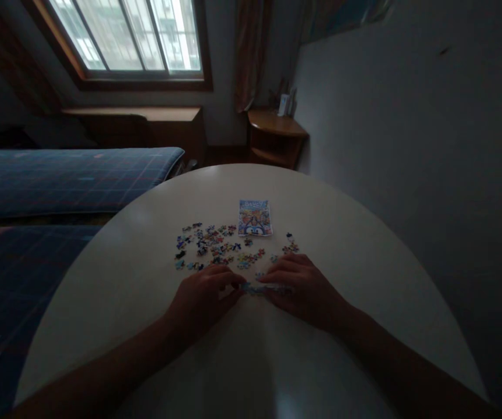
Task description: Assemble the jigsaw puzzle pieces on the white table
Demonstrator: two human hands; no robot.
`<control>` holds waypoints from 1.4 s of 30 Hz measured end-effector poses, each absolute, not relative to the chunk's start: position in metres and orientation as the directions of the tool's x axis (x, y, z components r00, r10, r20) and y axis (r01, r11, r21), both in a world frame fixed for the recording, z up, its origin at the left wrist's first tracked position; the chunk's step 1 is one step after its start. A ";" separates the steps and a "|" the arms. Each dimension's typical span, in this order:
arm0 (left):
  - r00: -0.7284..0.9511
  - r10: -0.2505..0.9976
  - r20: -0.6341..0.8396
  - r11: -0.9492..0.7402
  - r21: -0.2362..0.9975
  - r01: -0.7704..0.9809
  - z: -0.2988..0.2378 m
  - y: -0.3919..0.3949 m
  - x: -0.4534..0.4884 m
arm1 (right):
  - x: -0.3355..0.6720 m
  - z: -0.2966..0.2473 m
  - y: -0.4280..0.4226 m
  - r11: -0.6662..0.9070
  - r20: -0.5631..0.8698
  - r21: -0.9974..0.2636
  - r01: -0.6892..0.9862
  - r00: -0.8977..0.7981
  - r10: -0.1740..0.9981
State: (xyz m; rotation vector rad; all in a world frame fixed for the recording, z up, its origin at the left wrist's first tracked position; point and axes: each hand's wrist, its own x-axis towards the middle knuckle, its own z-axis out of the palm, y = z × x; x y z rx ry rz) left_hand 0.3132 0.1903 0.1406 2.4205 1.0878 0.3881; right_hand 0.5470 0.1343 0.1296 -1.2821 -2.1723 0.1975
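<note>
Between my two hands, low over the white round table (342,233), is a narrow strip of joined puzzle pieces (257,288). My left hand (209,291) pinches the strip's left end between thumb and fingertips. Around its right end my right hand (298,285) is closed, thumb below and fingers above, hiding part of it. Loose jigsaw pieces (209,241) lie scattered beyond my left hand. A few more pieces (291,247) sit just past my right hand. Behind them rests a colourful printed picture sheet (255,218).
To the left, beside the table, stands a bed with a blue checked mattress (71,180). A wooden corner shelf (277,122) is beyond the table's far edge. A white wall (408,145) runs along the right, and a window (132,35) is at the back.
</note>
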 end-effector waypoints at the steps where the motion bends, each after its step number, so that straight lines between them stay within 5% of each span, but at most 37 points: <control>1: 0.650 0.758 0.050 -0.583 0.497 0.642 0.141 0.191 0.313 | 0.549 0.129 0.134 0.534 0.405 -0.407 0.741 -0.377 0.833; 11: 0.657 0.751 -0.063 -0.555 0.480 0.680 0.142 0.191 0.315 | 0.550 0.126 0.135 0.560 0.331 -0.393 0.730 -0.456 0.826; 42: 0.684 0.727 -0.067 -0.562 0.514 0.648 0.143 0.191 0.318 | 0.549 0.129 0.135 0.565 0.329 -0.372 0.737 -0.464 0.822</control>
